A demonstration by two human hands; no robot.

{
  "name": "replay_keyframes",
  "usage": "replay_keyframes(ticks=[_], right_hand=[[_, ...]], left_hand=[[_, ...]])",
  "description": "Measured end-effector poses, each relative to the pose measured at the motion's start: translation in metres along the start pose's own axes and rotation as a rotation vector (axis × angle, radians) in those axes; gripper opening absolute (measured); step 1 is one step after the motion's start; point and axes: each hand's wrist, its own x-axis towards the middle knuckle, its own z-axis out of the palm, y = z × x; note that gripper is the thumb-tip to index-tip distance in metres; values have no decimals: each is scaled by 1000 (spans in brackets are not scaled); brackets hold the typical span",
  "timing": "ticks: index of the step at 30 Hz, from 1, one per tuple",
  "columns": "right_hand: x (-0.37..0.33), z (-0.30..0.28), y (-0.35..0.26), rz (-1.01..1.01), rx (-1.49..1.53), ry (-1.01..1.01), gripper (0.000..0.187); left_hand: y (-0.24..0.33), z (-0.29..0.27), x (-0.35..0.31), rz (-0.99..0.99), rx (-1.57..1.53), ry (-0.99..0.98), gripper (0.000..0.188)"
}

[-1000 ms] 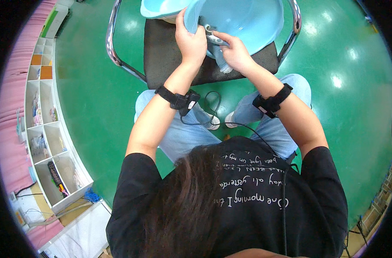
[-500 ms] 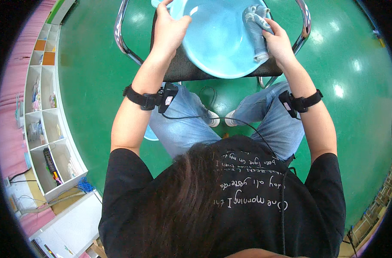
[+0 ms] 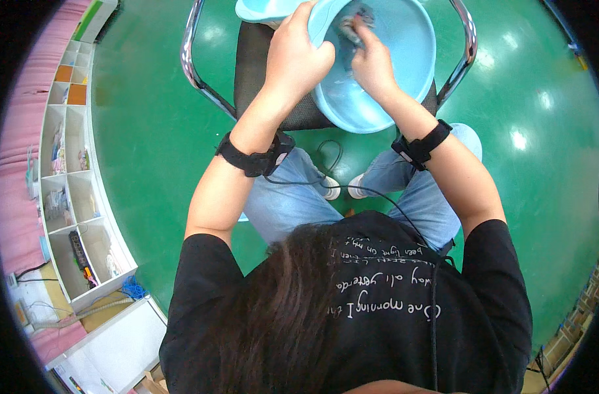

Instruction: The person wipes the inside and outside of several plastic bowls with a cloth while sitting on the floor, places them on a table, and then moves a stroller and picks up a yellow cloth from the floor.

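A round light-blue basin [image 3: 411, 85] sits on the black mesh seat of a chair. My left hand [image 3: 298, 59] is closed on the basin's left rim, and that side appears lifted so the basin tilts. Inside the basin, my right hand [image 3: 376, 64] pinches a crumpled grey-blue cloth [image 3: 357, 23] near the left inner wall. The cloth is slightly blurred, and some fingers are hidden behind the hand. At the far left of the seat, beside my left hand, is a second light-blue container [image 3: 260, 9], cut off by the top of the picture.
Chrome armrests [image 3: 469, 46] flank the black chair seat [image 3: 255, 69]. Black bands with small devices sit on both forearms, and a thin black cable [image 3: 371, 189] runs between them. White shelving [image 3: 92, 197] with small items stands along the left, on a green floor.
The basin has shifted right, its left side tilting up with my left hand. My right hand has carried the cloth left across the basin. More of the second container shows.
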Motion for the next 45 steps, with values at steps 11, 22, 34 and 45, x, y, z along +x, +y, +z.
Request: replay_keyframes(ticks=[11, 22, 34, 45], right_hand=[[-34, -30, 8, -259, -103, -768, 62], [-37, -60, 26, -446, -769, -796, 30], [6, -51, 54, -134, -620, -295, 47], [-53, -22, 17, -98, -148, -641, 70]], left_hand=[[-11, -4, 14, -84, -36, 43, 50], [-68, 0, 8, -118, -113, 14, 56], [-26, -4, 11, -38, -124, -5, 55], [-17, 2, 10, -20, -143, 18, 56]])
